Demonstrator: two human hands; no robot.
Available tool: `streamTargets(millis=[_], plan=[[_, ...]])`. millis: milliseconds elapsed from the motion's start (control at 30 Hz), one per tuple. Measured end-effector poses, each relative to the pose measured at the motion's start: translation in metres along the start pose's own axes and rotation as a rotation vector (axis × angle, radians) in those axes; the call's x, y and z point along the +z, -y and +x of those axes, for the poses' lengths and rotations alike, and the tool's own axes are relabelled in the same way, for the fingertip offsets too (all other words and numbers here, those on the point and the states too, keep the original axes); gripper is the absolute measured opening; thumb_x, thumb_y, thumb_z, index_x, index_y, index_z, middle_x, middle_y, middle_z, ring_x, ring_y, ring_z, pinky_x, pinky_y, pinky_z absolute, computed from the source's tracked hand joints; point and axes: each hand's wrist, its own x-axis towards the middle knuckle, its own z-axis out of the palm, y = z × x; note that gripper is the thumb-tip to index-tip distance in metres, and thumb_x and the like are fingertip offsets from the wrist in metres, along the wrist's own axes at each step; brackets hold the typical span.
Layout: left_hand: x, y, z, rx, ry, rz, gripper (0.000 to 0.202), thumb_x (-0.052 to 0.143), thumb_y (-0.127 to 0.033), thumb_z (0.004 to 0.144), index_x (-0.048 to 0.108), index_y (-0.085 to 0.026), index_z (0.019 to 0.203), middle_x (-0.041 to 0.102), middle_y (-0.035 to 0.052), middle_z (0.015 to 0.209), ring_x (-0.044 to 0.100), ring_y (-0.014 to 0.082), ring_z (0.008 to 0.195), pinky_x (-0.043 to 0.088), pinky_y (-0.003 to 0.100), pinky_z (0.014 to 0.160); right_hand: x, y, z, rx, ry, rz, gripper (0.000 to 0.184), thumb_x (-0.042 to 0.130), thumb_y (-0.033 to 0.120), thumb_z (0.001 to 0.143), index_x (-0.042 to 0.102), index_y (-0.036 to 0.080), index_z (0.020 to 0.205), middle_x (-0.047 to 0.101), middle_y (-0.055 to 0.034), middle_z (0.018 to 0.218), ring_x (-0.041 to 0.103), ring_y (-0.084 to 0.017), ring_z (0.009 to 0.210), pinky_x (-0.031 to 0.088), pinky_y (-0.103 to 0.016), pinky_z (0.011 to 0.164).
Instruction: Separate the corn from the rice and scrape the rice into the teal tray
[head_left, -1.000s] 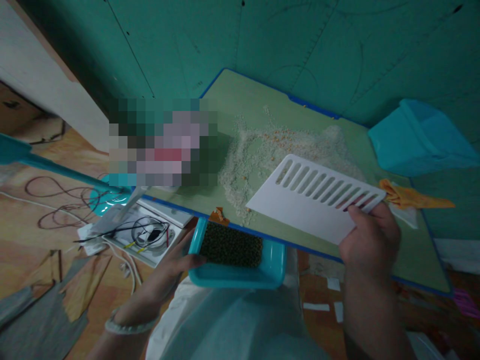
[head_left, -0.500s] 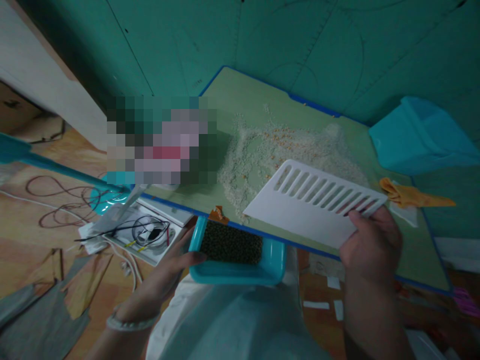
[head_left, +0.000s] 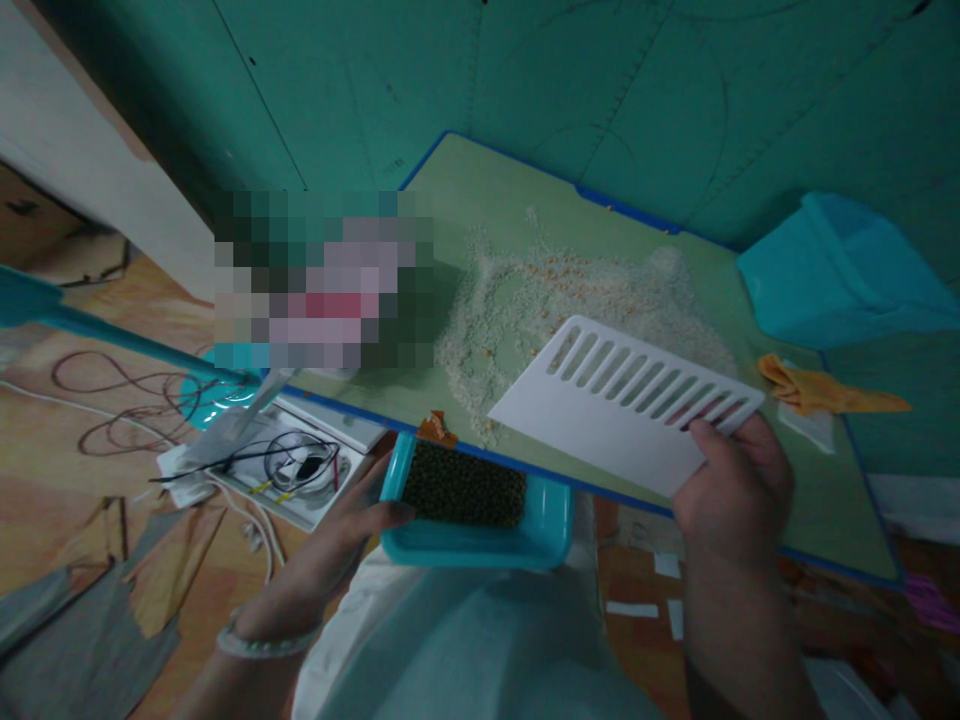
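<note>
My left hand (head_left: 371, 515) grips the left wall of a turquoise plastic tub (head_left: 480, 547), thumb over the rim. Small dark green beans (head_left: 465, 487) lie in the tub, which sits just under the table's near edge. In my right hand (head_left: 739, 480) is a white plastic scraper (head_left: 600, 430) with a row of slots, held by its right end and tilted over the tabletop. Beyond the scraper, pale grains (head_left: 637, 290) are spread on the table, with orange kernels (head_left: 559, 272) scattered among them.
The green tabletop (head_left: 495, 180) has a blue rim and stands against a green wall. At the right are a turquoise bin (head_left: 817, 280) and an orange cloth (head_left: 810, 385). A blurred-out object (head_left: 337, 300) occupies the left end. Below it, a white box (head_left: 300, 480) holds cables.
My right hand and the scraper have shifted slightly to the left. My left hand and the tub have hardly moved.
</note>
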Motion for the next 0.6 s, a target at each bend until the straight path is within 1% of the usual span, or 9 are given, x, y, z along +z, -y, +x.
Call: streamTargets(millis=[67,133,267,333,467,600], plan=[[-0.0004,0.0012,0.0,-0.022,0.008,-0.011,0.064,0.076,-0.024,0.06,0.074,-0.026,0.124,0.054,-0.0007,0.155,0.031,0.0427,0.149,0.037,0.048,0.118,-0.0006,-0.0002,-0.0012,0.006,0.025,-0.001,0.004,0.071,0.021,0.065,0.071,0.022,0.069,0.072,0.0004,0.071,0.065,-0.018,0.071,0.051,-0.033,0.073],[-0.0023,0.0037,0.0003,-0.032,0.028,-0.017,0.067,0.075,-0.025,0.062,0.071,-0.027,0.129,0.049,-0.0031,0.16,0.032,0.0407,0.15,0.04,0.044,0.116,-0.001,0.0003,-0.0025,-0.002,0.011,0.001,0.007,0.071,0.02,0.065,0.072,0.021,0.072,0.073,0.0,0.074,0.066,-0.019,0.073,0.051,-0.034,0.074],[-0.0068,0.0085,0.0017,0.004,0.039,0.009,0.063,0.075,-0.025,0.064,0.072,-0.03,0.128,0.038,-0.0095,0.166,0.024,0.0353,0.154,0.033,0.036,0.12,-0.0011,0.001,-0.0037,-0.01,-0.017,0.0,0.01,0.071,0.02,0.064,0.072,0.022,0.074,0.074,0.0003,0.077,0.067,-0.019,0.075,0.051,-0.034,0.076],[-0.0066,0.0085,0.0021,0.007,0.038,0.011,0.064,0.075,-0.025,0.064,0.072,-0.03,0.128,0.036,-0.0095,0.166,0.021,0.0365,0.154,0.031,0.038,0.121,-0.0017,0.0005,-0.0041,-0.013,-0.001,-0.006,0.009,0.071,0.02,0.064,0.073,0.022,0.073,0.074,0.0001,0.077,0.066,-0.019,0.074,0.051,-0.034,0.076],[-0.0039,0.0062,0.0024,0.011,0.036,0.02,0.069,0.075,-0.026,0.063,0.069,-0.027,0.132,0.04,-0.0051,0.164,0.02,0.0409,0.154,0.031,0.045,0.121,-0.0053,-0.0008,-0.0059,-0.029,0.012,-0.03,0.009,0.071,0.021,0.065,0.073,0.021,0.075,0.073,-0.0004,0.077,0.066,-0.019,0.075,0.051,-0.036,0.078],[-0.0039,0.006,0.0025,0.037,0.027,0.039,0.067,0.074,-0.025,0.064,0.071,-0.027,0.131,0.041,-0.0043,0.164,0.021,0.0393,0.154,0.028,0.045,0.123,-0.0084,0.0003,-0.0085,-0.028,0.031,-0.053,0.005,0.071,0.02,0.065,0.071,0.022,0.07,0.071,0.0003,0.072,0.065,-0.019,0.071,0.051,-0.035,0.076]])
